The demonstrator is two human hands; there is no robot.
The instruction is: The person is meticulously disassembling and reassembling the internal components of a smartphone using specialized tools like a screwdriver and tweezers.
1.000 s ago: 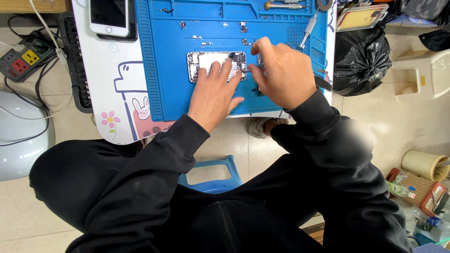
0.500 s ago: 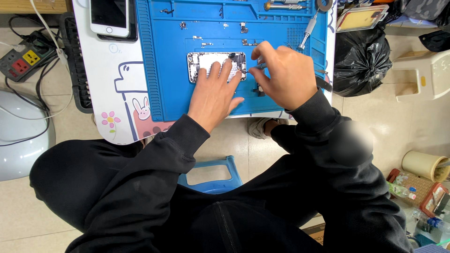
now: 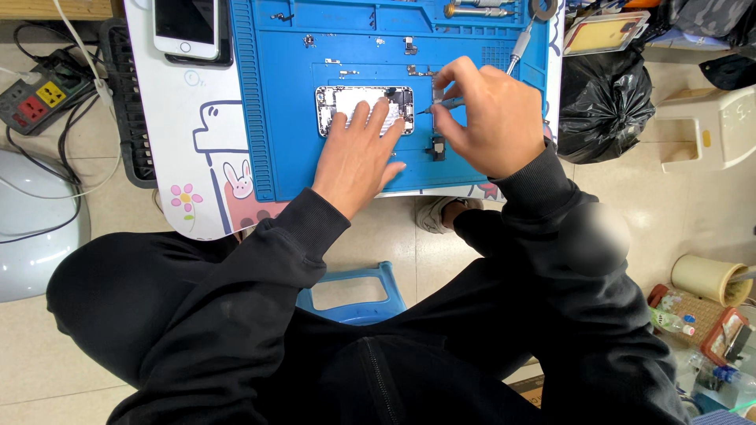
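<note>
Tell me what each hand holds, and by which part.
The right hand pinches a thin tool by its shaft. The left hand holds nothing, pressing flat on the opened phone.

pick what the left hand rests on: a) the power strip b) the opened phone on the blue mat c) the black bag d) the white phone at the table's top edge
b: the left hand lies flat on the opened phone, which sits on the blue mat.

The left hand (image 3: 358, 153) hides the lower part of the opened phone (image 3: 364, 109), the right hand (image 3: 488, 118) covers most of the thin tool (image 3: 441, 105) it pinches, and the white phone (image 3: 186, 27) is cut off by the top edge.
</note>
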